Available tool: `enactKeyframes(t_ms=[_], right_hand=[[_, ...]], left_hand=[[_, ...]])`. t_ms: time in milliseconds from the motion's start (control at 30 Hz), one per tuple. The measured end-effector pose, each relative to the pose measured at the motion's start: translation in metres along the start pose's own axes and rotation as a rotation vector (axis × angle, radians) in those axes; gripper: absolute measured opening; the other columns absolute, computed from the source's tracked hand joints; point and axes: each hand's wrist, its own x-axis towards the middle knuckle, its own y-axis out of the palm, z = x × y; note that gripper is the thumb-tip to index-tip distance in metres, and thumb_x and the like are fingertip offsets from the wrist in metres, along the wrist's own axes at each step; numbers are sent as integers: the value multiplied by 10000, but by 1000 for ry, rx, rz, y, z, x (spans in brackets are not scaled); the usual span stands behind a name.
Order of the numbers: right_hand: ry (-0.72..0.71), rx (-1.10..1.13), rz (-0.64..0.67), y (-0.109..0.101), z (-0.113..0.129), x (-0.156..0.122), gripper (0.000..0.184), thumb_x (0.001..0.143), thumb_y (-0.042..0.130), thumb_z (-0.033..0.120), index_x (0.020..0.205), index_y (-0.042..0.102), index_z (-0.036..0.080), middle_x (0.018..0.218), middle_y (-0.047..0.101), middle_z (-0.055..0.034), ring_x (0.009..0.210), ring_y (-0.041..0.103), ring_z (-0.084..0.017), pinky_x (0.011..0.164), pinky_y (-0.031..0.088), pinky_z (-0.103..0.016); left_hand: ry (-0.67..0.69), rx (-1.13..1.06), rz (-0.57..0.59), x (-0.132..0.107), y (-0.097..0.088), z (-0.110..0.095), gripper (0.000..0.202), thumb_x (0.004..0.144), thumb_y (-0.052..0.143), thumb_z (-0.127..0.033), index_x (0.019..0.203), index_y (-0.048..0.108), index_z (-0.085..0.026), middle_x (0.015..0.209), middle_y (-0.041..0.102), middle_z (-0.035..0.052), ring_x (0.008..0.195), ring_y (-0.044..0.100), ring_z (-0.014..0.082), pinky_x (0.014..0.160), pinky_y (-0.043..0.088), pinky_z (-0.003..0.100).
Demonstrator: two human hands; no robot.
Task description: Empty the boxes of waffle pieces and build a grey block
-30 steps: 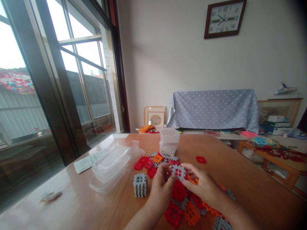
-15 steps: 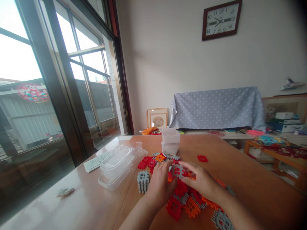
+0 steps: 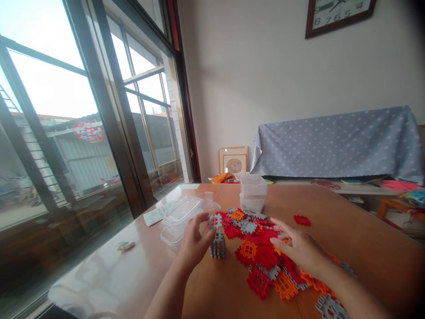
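Observation:
My left hand (image 3: 194, 241) pinches a grey waffle tile (image 3: 215, 220) with red showing through its holes, just above a grey cube of joined tiles (image 3: 218, 246) standing on the wooden table (image 3: 348, 248). My right hand (image 3: 297, 247) rests with fingers spread over a loose pile of red, orange and grey tiles (image 3: 265, 257). It holds nothing.
Clear plastic lids and shallow boxes (image 3: 182, 215) are stacked left of the pile. Two stacked clear tubs (image 3: 253, 192) stand behind it. A lone red tile (image 3: 302, 220) lies to the right. A paper slip (image 3: 154, 217) lies near the window. A covered bench (image 3: 338, 141) lines the far wall.
My left hand has carried the grey tile leftwards from the pile to above the grey cube. My right hand let go of it and opened over the pile. The camera has shifted left.

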Motion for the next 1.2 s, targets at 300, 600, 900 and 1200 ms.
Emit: enactKeyframes(t_ms=[300,600,900,1200], right_hand=[[54,0,21,1,-8,4,657,840,653,532,1437,566,271,1261,713,-120,916,740,-243,845,580,-395],[59,3,2,4,-12,6,618,839,648,548,1388,617,266,1195,744,-114,946,747,-269,863,590,-413],[231,429,-53,29,26,2,578,911,563,651,1305,664,240,1381,661,-131,1296,611,-314,1125,462,-508],[418,748,101,126,114,5,891,918,315,802,1519,455,159,1622,349,-161,1493,354,-257,1222,311,-480]], left_hand=[[18,74,64,-18,-1,10,331,815,662,-202,1139,648,-269,1184,682,44,1137,601,275,1002,449,442],[-6,57,109,-22,0,12,383,773,707,-238,1153,668,-261,1199,681,61,1147,606,291,1021,459,447],[-441,-500,-18,-23,19,25,706,976,355,-711,1446,528,-214,1568,466,131,1455,428,312,1187,360,485],[-560,-964,78,-23,29,9,818,903,330,-824,1387,627,-235,1465,587,112,1472,401,325,1246,291,524]])
